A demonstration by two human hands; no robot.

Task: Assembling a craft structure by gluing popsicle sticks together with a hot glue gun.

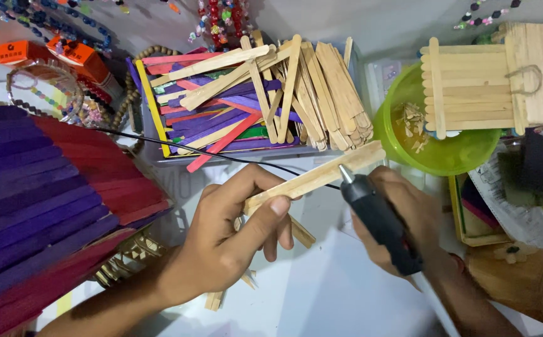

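Centrally, a bundle of plain craft sticks (318, 176) is pinched in the left hand (234, 231), thumb closed over the near end and fingers curled beneath; the bundle is held tilted, its far end raised toward the green bowl (465, 156). A black glue gun (377, 218) is gripped in the right hand (408, 224), fingers wrapped fully around its body, and its metal nozzle is set against the side of the stick bundle. A black cord (221, 156) is seen running from the left, across the worktop (321, 293), to the area of the nozzle.

Behind the hands, a clear tray (153, 156) is filled with loose sticks, plain wood on the right, purple, red, yellow and green on the left. To the left, a fan-shaped panel of purple and red sticks (47, 200) is laid over the worktop edge. To the upper right, a flat raft of plain sticks (471, 93) is rested across the rim of the green bowl, with a stick-built box (542, 68) with a cord loop just beside it. Small pale scraps, possibly wood chips, are seen inside the bowl. Strings of beads (53, 19) and two orange cartons (53, 53) are kept at the upper left. A few stray sticks (299, 232) are lying beneath the left hand.
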